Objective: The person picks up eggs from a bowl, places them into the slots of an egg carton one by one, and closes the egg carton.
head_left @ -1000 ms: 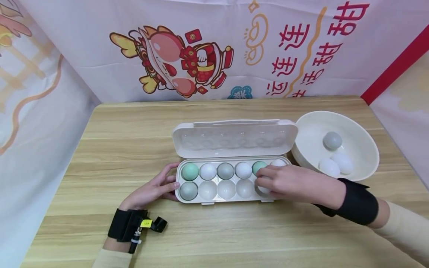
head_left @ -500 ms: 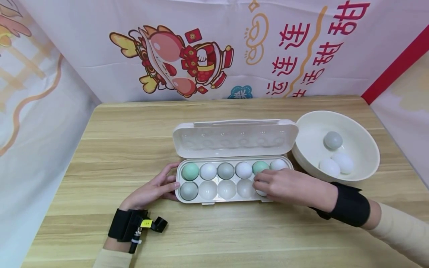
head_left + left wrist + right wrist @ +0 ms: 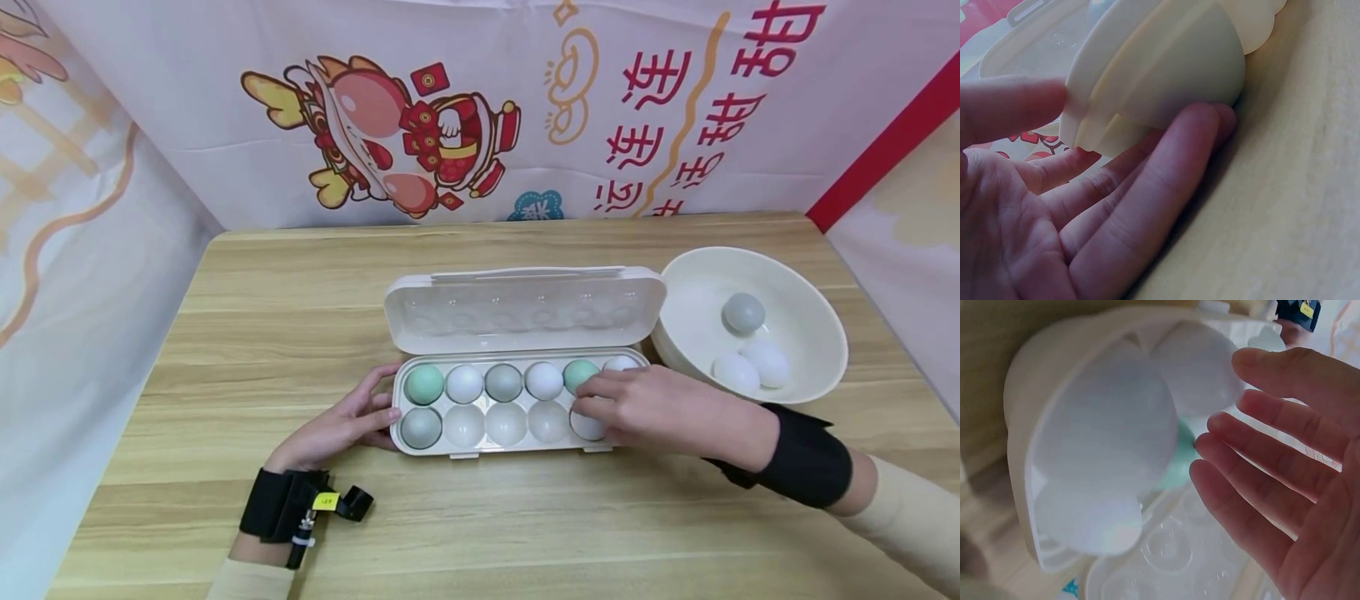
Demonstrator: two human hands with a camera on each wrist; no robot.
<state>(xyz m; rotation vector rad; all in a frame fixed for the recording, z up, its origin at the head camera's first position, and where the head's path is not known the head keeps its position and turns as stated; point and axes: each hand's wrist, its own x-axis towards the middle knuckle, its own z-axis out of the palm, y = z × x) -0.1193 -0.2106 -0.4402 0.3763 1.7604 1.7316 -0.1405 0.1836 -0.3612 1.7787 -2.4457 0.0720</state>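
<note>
A white plastic egg box (image 3: 525,442) lies open, its lid tipped back. My left hand (image 3: 348,421) holds its left end, thumb on the rim and fingers at the lower side, as the left wrist view shows. Green, white and grey eggs fill the back row. At the left of the front row is a grey egg (image 3: 422,427); three bare sockets follow. My right hand (image 3: 637,408) reaches over the right end beside a white egg (image 3: 587,425) in the fifth front socket. In the right wrist view its fingers (image 3: 1260,469) are spread and fairly straight, close to that egg.
A cream bowl (image 3: 817,333) with a grey egg (image 3: 744,313) and two white eggs (image 3: 765,365) stands right of the box. The raised lid (image 3: 525,312) forms a low wall behind the sockets. Printed cloth hangs beyond the wooden table (image 3: 337,275).
My right hand shifts slightly left over the box, then back to the right, and more of the white egg in the fifth front socket shows. My left hand stays on the box.
</note>
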